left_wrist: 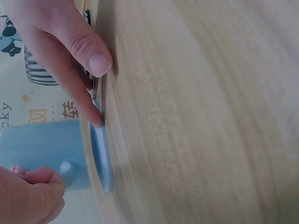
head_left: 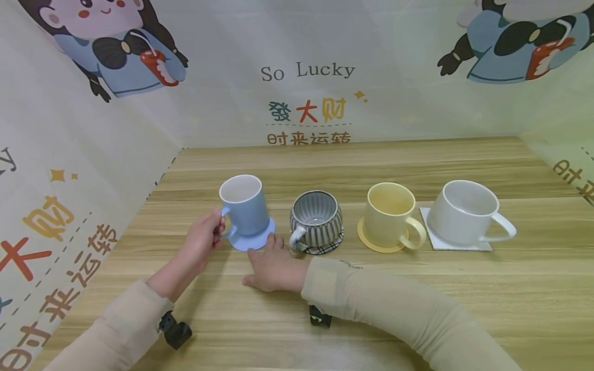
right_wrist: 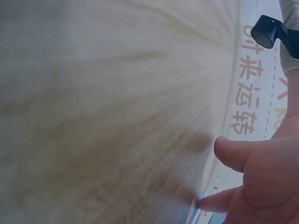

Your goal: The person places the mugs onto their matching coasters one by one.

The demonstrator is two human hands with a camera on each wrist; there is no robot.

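Note:
In the head view, my left hand (head_left: 202, 237) holds a light blue mug (head_left: 248, 208) by its handle, fingers curled round it. Under the mug is a round blue coaster (head_left: 250, 243). A thin strip of wood shows between mug (left_wrist: 44, 144) and coaster (left_wrist: 100, 158) in the left wrist view, so the mug seems slightly raised. My right hand (head_left: 277, 265), fingers extended and spread, reaches across with a fingertip touching the coaster's near edge. The right wrist view shows this hand (right_wrist: 266, 175) low beside the tabletop.
Right of the blue mug stand a grey striped mug (head_left: 317, 219) on a dark patterned coaster, a yellow mug (head_left: 387, 216) on a round yellow coaster (head_left: 366, 241), and a white mug (head_left: 461, 216) on a square white coaster (head_left: 464, 247). Printed cloth walls (head_left: 223, 72) enclose the wooden table (head_left: 371, 309).

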